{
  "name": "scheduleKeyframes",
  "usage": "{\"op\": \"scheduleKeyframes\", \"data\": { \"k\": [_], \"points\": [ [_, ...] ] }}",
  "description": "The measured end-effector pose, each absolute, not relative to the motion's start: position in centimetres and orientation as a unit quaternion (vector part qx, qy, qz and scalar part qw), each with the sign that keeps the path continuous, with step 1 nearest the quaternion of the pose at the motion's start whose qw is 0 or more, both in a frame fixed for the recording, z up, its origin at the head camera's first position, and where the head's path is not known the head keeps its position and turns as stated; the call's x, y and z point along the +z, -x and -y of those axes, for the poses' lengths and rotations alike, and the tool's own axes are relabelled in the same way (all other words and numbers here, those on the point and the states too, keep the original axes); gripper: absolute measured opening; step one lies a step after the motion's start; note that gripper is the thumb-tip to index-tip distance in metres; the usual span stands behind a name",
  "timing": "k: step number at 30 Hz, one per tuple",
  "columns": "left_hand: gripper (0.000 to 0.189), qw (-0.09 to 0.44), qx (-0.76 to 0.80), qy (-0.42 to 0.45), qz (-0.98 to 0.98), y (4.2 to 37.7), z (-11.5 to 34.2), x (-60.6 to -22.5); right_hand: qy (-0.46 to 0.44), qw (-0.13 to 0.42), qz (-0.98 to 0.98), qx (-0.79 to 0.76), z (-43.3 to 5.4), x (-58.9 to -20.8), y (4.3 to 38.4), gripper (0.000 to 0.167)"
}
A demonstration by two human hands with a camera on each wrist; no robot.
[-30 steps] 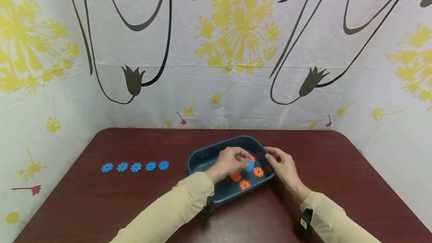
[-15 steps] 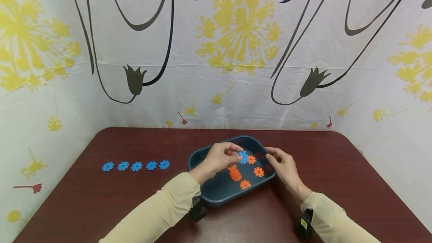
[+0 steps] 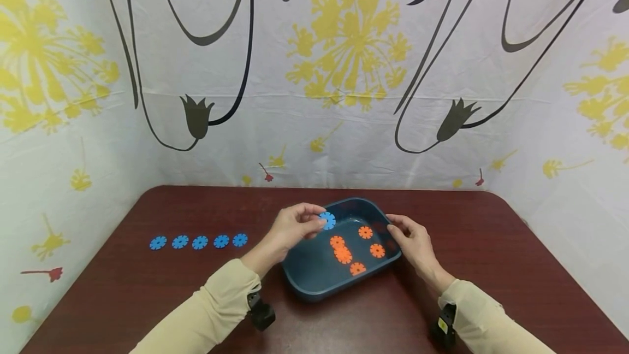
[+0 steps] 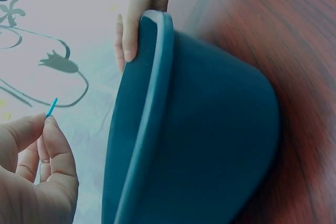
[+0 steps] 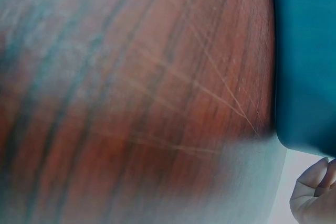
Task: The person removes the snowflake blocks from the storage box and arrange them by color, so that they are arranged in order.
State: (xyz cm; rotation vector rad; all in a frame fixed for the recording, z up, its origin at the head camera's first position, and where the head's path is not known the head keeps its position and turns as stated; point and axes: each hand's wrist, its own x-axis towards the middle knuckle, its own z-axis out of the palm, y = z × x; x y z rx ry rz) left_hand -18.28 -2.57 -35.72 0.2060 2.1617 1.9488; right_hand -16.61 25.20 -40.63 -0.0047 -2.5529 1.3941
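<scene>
Between thumb and fingers, my left hand (image 3: 292, 229) pinches a blue notched disc (image 3: 327, 220) over the left part of a dark blue-green tray (image 3: 314, 293). The left wrist view shows that disc edge-on as a thin blue strip (image 4: 51, 107) at the fingertips. My right hand (image 3: 415, 242) grips the tray's right rim, thumb on the near side of the corner. Inside the tray lie several orange notched discs, among them one orange disc (image 3: 377, 251) near the right wall and an overlapping cluster of orange discs (image 3: 342, 254) at the middle.
To the left, a row of several blue discs (image 3: 200, 242) lies flat on the dark red-brown table (image 3: 196, 294). A patterned white cloth (image 3: 324, 152) hangs behind the table and along both sides.
My left hand has carried the blue disc leftward and up from among the orange discs, uncovering the orange cluster. The right hand stays on the rim.
</scene>
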Motion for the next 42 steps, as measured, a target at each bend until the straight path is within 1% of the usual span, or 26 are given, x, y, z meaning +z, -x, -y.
{"op": "scheduleKeyframes", "data": {
  "k": [6,19,31,42],
  "points": [
    [0.028,0.090,0.673,-0.033,-0.733,18.1,5.0,-36.1,0.000,0.110,0.872,0.477,-25.0,-40.6,16.6,0.031],
    [0.032,0.066,0.671,0.020,-0.738,17.9,10.1,-37.4,0.010,0.099,0.873,0.477,-25.1,-40.5,16.4,0.032],
    [0.041,0.063,0.670,0.037,-0.738,17.4,15.6,-38.8,0.010,0.096,0.875,0.475,-25.1,-40.2,16.4,0.032],
    [0.048,0.044,0.649,0.073,-0.756,17.0,20.7,-39.9,0.013,0.093,0.877,0.472,-25.1,-40.2,16.4,0.033]
  ]
}}
